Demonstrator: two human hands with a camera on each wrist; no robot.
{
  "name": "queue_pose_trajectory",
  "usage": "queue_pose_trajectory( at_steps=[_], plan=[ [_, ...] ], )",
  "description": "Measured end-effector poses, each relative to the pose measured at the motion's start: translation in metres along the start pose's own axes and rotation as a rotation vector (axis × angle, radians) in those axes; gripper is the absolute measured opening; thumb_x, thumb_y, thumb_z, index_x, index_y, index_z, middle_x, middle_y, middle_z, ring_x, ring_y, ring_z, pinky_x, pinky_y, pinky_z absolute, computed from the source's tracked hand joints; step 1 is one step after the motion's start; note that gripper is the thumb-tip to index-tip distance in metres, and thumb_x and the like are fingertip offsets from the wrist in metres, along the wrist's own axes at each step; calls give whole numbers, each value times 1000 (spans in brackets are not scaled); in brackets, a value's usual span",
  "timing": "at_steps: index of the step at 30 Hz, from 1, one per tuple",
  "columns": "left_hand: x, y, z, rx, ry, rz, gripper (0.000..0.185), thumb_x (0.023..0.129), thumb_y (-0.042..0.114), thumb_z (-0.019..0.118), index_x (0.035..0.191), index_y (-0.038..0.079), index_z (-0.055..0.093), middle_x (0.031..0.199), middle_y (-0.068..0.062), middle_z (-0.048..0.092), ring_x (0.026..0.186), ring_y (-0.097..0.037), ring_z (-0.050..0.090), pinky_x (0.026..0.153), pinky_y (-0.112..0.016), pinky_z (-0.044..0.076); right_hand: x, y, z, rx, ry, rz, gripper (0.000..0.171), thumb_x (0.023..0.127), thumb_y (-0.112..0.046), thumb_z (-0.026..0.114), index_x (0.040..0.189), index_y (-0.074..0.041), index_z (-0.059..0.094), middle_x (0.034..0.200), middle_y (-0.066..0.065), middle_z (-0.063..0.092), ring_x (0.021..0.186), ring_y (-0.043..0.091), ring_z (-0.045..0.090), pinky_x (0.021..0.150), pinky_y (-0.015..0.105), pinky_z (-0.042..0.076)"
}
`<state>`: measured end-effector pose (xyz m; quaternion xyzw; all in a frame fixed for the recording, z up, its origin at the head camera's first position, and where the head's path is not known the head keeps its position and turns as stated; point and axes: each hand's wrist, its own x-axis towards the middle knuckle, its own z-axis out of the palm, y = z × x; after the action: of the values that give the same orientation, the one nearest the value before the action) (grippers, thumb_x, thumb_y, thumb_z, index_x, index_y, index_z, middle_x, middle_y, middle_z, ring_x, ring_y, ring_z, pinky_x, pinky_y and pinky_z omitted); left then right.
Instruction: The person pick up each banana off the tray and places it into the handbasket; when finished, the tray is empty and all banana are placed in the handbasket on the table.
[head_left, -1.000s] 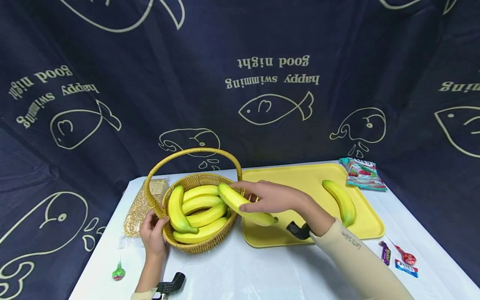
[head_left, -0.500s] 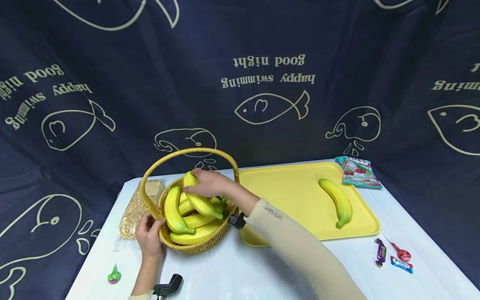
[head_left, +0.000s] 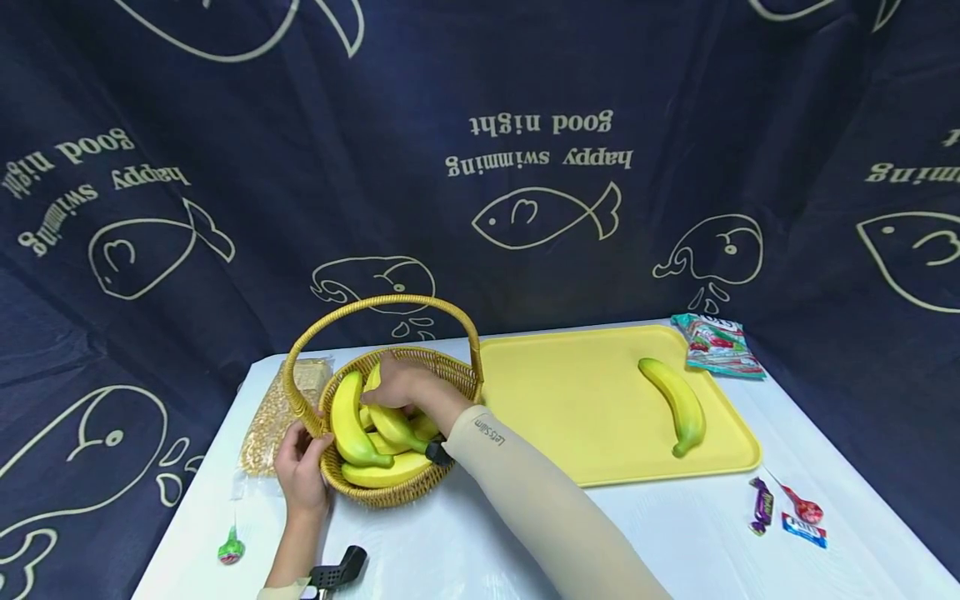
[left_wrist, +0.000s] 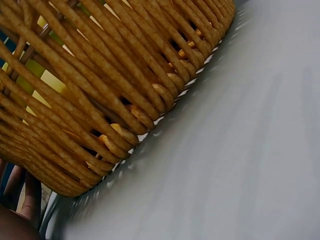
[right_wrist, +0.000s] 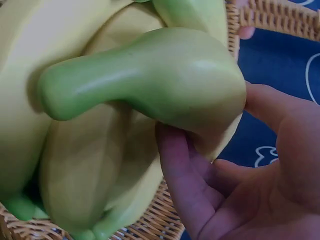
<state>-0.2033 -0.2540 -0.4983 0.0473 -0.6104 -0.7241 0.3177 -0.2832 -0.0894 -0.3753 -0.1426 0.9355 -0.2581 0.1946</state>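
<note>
A wicker basket (head_left: 386, 497) with a tall arched handle stands on the white table, holding several yellow bananas with green ends. My left hand (head_left: 302, 471) grips the basket's left side near the foot of the handle; its fingers (left_wrist: 31, 197) show beside the weave in the left wrist view. Inside the basket, my right hand (head_left: 408, 385) holds a banana (right_wrist: 195, 75) on top of the others, thumb on one side and fingers curled under it. Another banana (head_left: 351, 421) leans along the basket's left wall. One more banana (head_left: 675, 404) lies on the yellow tray.
Right of the basket is the yellow tray (head_left: 555, 400). A teal candy bag (head_left: 718, 346) rests at its far right corner. Wrapped sweets (head_left: 762, 506) and a red lollipop (head_left: 804, 507) lie at the right front. A bag of grains (head_left: 273, 425) and a green lollipop (head_left: 231, 547) are at left.
My right hand has carried the banana from above the tray's left edge leftward into the basket and lowered it onto the others. The left hand keeps its grip on the basket.
</note>
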Motion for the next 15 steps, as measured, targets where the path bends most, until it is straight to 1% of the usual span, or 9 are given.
queue_pose_trajectory(
  at_steps=[3, 8, 11, 13, 15],
  plan=[
    [-1, 0, 1, -9, -2, -7, 30, 81, -12, 56, 110, -10, 62, 111, -18, 60, 97, -22, 56, 80, -23, 46, 0, -2, 7, -12, 16, 29, 86, 87, -50, 65, 152, -13, 22, 110, 7, 58, 61, 17, 65, 56, 30, 53],
    [-2, 1, 1, -6, -2, -4, 30, 81, -12, 55, 110, -10, 61, 112, -19, 60, 99, -22, 55, 81, -24, 45, -2, -6, 14, -29, 45, 30, 88, 84, -54, 66, 148, -10, 27, 103, 8, 60, 58, 16, 64, 53, 28, 52],
    [-2, 1, 1, -1, -4, 3, 30, 81, -12, 55, 111, -10, 61, 112, -19, 59, 99, -22, 55, 82, -24, 44, -4, -7, 16, -14, 28, 16, 85, 83, -54, 67, 144, -8, 31, 98, 6, 58, 58, 15, 63, 52, 27, 51],
    [-2, 1, 1, -6, -4, 7, 30, 81, -13, 54, 110, -10, 61, 112, -20, 59, 99, -22, 55, 82, -24, 43, -4, -6, 16, 11, 12, 7, 80, 83, -53, 68, 141, -8, 35, 95, 5, 57, 60, 16, 64, 52, 27, 51],
    [-1, 1, 1, -13, -4, 11, 30, 81, -13, 54, 110, -10, 61, 111, -20, 59, 98, -22, 55, 82, -24, 43, -4, -5, 14, 40, -1, 6, 78, 83, -51, 69, 140, -9, 35, 95, 4, 57, 62, 17, 64, 53, 27, 52]
  ],
)
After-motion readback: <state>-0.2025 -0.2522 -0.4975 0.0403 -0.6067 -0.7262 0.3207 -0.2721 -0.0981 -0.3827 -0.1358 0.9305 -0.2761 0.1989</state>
